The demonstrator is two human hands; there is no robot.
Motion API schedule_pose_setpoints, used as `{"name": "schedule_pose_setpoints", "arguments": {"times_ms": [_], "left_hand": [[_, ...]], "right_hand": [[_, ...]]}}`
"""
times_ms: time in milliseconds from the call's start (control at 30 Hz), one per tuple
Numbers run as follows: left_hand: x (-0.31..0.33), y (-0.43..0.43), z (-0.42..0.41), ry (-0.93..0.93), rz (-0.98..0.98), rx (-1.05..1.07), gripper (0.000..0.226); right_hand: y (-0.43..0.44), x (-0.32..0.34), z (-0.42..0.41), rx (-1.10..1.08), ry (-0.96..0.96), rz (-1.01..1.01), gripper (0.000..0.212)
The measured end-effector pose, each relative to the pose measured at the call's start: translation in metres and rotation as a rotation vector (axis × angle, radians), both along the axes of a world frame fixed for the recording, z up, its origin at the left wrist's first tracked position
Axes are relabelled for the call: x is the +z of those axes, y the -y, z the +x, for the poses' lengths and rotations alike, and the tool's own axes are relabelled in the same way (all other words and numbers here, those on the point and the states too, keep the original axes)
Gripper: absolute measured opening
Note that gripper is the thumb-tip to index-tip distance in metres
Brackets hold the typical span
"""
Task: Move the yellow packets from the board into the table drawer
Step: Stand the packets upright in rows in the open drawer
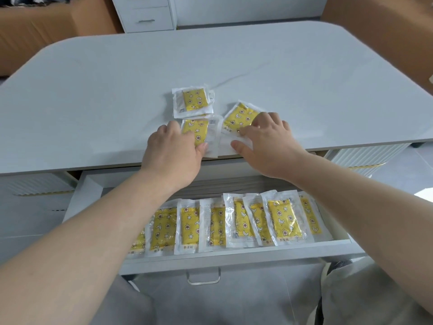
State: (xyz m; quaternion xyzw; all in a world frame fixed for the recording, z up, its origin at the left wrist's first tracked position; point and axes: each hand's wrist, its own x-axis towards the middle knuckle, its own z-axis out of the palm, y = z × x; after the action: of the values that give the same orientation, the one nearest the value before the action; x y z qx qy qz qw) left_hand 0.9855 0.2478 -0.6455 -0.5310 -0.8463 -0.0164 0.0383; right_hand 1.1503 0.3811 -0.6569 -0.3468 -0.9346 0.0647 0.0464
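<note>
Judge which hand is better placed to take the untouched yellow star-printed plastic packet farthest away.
Probably the left hand: the yellow packet lies just beyond it; the right hand sits further aside.

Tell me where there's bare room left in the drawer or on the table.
Bare: the table left of the left hand, right of the right hand, and everything beyond the far packet. In the drawer, a strip behind the packet row, toward the back. Crowded: the row itself, packets overlapping, and the table's near middle, where both hands grip packets.
</note>
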Motion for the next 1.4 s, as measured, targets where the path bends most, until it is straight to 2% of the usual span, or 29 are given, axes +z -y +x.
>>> {"name": "schedule_pose_setpoints", "arguments": {"times_ms": [167,333,433,533,633,767,900,1033,1200,1400], "left_hand": [[0.003,0.001,0.003,0.126,0.091,0.003,0.032],[0.003,0.001,0.006,0.115,0.113,-0.006,0.028],[0.004,0.001,0.006,0.148,0.095,0.013,0.042],[0.003,0.002,0.006,0.203,0.092,0.041,0.056],[0.000,0.001,0.005,0.261,0.101,0.076,0.061],[0.001,-0.001,0.005,0.291,0.109,0.085,0.061],[0.004,0.000,0.008,0.317,0.183,0.091,0.076],[0.006,0.000,0.013,0.314,0.253,0.066,0.083],[0.007,0.001,0.015,0.302,0.254,0.067,0.073],[0.003,0.000,0.011,0.307,0.291,0.050,0.056]], "right_hand": [[0.005,0.000,0.007,0.001,-0.090,-0.074,0.036],[0.007,0.000,0.007,-0.042,-0.186,-0.060,0.051],[0.006,-0.004,0.008,-0.063,-0.121,-0.080,0.062],[0.002,-0.007,0.008,-0.087,-0.067,-0.083,0.065],[0.000,-0.008,0.005,-0.107,-0.040,-0.108,0.069],[0.002,-0.006,0.004,-0.088,-0.101,-0.128,0.064],[0.010,-0.002,0.005,-0.072,-0.134,-0.134,0.056],[0.012,0.000,0.004,-0.060,-0.157,-0.154,0.056],[0.012,-0.001,0.002,-0.057,-0.221,-0.202,0.068],[0.013,0.000,0.003,-0.058,-0.273,-0.234,0.070]]}}
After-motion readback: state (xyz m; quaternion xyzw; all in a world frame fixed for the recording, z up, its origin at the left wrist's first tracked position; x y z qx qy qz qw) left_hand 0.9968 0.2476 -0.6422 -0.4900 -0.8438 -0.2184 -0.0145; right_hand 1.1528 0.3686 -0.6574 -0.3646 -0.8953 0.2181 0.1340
